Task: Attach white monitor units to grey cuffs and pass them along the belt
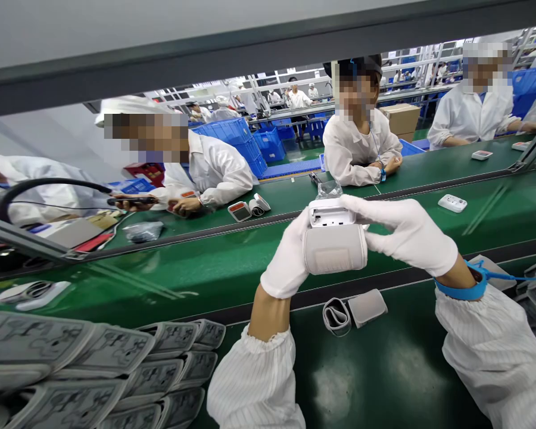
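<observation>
My left hand (288, 256), in a white glove, grips the left side of a wrist blood pressure monitor (333, 211) with its battery bay facing me. Its grey cuff (337, 249) is rolled into a loop below the white case. From the other side my right hand (404, 235), also gloved and wearing a blue wrist strap (462, 287), pinches the case between thumb and fingers. Some of the fingertips are hidden behind the monitor. On the green bench below lie a rolled grey cuff (337, 316) and a folded grey piece (368, 308).
Stacked grey cuffs (102, 357) fill the lower left. A white monitor case (452, 203) lies on the green conveyor (232, 256); another monitor with cuff (33, 295) is at left. Co-workers in white coats (218, 167) sit across the line. A grey beam (250, 47) crosses overhead.
</observation>
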Tool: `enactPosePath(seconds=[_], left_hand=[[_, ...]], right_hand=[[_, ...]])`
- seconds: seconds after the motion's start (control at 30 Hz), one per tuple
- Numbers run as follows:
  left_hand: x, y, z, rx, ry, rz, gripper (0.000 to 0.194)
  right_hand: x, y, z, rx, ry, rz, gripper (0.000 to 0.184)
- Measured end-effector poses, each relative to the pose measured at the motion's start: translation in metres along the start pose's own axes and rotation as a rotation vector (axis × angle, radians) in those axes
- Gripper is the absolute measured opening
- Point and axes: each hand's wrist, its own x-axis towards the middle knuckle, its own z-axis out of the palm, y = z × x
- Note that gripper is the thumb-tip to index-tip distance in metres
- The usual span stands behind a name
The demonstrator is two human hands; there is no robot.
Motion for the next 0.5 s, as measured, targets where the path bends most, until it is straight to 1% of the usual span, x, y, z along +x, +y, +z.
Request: enactPosePath(seconds=[0.1, 0.17, 0.27, 0.33, 0.4, 0.5], left_hand=[[-0.006, 0.011, 0.003, 0.047, 0.007, 0.038, 0.043], [-0.012, 0.021, 0.007, 0.029, -0.007, 0.068, 0.041], [-0.023, 0.035, 0.013, -0.013, -0.037, 0.123, 0.035], [-0.029, 0.044, 0.014, 0.008, -0.067, 0.148, 0.030], [-0.033, 0.051, 0.014, 0.051, -0.091, 0.153, 0.030], [-0.035, 0.058, 0.014, 0.113, -0.119, 0.155, 0.033]], right_hand=[[-0.002, -0.002, 0.002, 0.032, 0.025, -0.048, 0.048], [-0.004, -0.006, 0.003, -0.001, 0.055, -0.036, 0.044], [-0.008, -0.016, 0.003, -0.123, 0.045, 0.011, 0.039], [-0.011, -0.024, 0.001, -0.188, 0.008, 0.007, 0.040], [-0.015, -0.032, 0.001, -0.270, -0.012, 0.009, 0.043], [-0.020, -0.038, 0.002, -0.410, 0.009, -0.010, 0.047]])
